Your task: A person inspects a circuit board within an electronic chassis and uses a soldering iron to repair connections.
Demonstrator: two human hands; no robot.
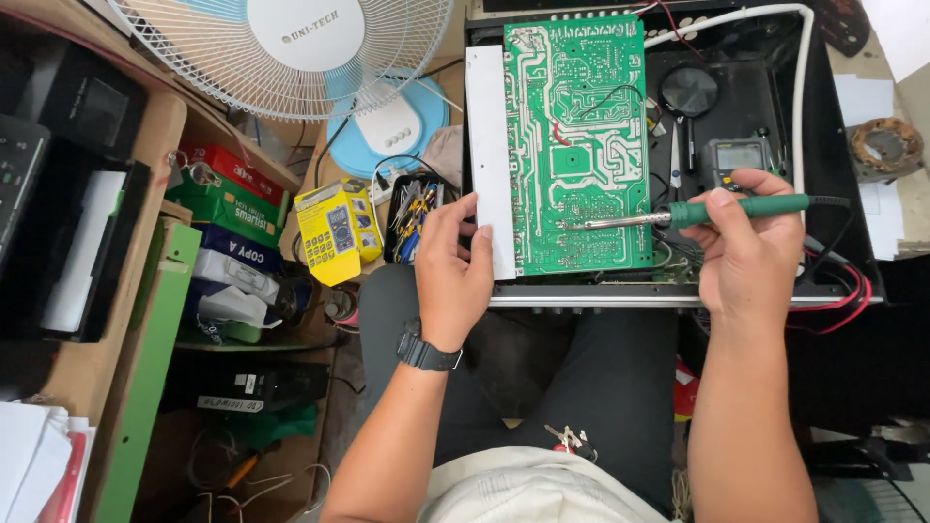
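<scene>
**Soldering iron laid across a green circuit board**

The large green printed circuit board (578, 145) lies solder side up in an open black metal chassis (823, 116), with a white strip (487, 155) along its left edge. The board's near edge sits just inside the chassis's silver front rail (601, 298), and the person's dark-trousered lap lies just below that rail. To the right of the board the chassis floor is crowded: a small grey multimeter (736, 157) and a round black part (689, 90) sit close by, with red and black wires (843, 300) looping at the chassis's right corner. To the left of the board, past the chassis wall, stand a black tray of small tools (412, 215) and a yellow box (334, 230), so open room is tight on both sides.

The left hand (453, 266) reaches up from the lap, a black watch (424, 351) on the wrist, its fingers pinched on the lower left edge of the white strip. The right hand (741, 247) comes in from the board's right, wrist bent, fingers wrapped around the green handle of the soldering iron (697, 213).

The iron's long axis runs nearly level, left to right across the board. Its metal tip points left and rests at the board's lower right area, while its cord end points right, out over the chassis.
</scene>
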